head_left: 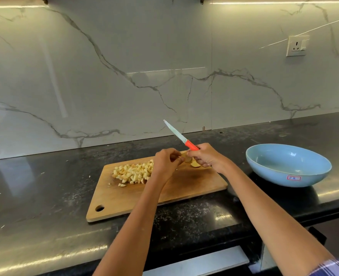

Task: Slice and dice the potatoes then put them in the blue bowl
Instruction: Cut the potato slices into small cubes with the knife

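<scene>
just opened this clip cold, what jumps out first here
The knife with its orange handle, gripped in the right hand, its blade pointing up over the wooden cutting board. Next, the pile of diced potato on the board's left part, and the blue bowl on the dark counter to the right.

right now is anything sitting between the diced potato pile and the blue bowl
Both hands are: the left hand and the right hand holding the knife sit over the cutting board between the diced potatoes and the blue bowl. The counter beyond looks bare.
</scene>
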### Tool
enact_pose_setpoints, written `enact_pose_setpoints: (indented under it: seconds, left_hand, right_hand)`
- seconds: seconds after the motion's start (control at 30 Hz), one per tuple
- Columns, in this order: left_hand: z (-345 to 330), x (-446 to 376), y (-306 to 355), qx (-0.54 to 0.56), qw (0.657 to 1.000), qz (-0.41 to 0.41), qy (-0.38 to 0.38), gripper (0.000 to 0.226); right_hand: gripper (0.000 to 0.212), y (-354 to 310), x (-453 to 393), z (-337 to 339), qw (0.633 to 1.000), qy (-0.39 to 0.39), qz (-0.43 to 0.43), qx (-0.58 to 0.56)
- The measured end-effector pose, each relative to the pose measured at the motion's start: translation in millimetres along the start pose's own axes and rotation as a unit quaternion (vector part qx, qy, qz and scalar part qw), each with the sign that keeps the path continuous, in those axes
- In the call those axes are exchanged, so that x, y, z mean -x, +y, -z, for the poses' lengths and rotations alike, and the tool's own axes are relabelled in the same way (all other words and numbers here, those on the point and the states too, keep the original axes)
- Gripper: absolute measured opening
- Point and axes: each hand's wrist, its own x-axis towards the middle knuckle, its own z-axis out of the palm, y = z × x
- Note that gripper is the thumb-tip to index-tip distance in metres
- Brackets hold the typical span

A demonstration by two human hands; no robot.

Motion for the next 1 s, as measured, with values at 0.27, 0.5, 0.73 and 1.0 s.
enact_pose_setpoints:
  seconds: [0.27, 0.5, 0.73, 1.0]
  left_hand:
    - [-11.3, -10.5, 4.6, 0.095, 0.992, 0.081, -0.015, 0.012]
    - [-9.8, -11.6, 7.1, 0.226, 0.957, 0.178, 0.028, 0.012]
    - [10.0, -11.1, 5.2, 0.199, 0.963, 0.177, -0.040, 0.011]
    - [13.3, 17.5, 1.8, 0.002, 0.982, 0.042, -0.185, 0.021]
  right_hand:
    - [0.011, 1.2, -2.7, 7.3, 1.000, 0.013, 0.010, 0.009]
    - [0.026, 6.0, -4.5, 7.5, 0.997, 0.062, -0.003, 0.041]
    - [0.031, 4.2, -1.3, 8.7, 0.995, 0.101, 0.004, -0.006]
    - [0.028, 5.2, 11.4, -1.5, 0.996, 0.084, 0.012, 0.030]
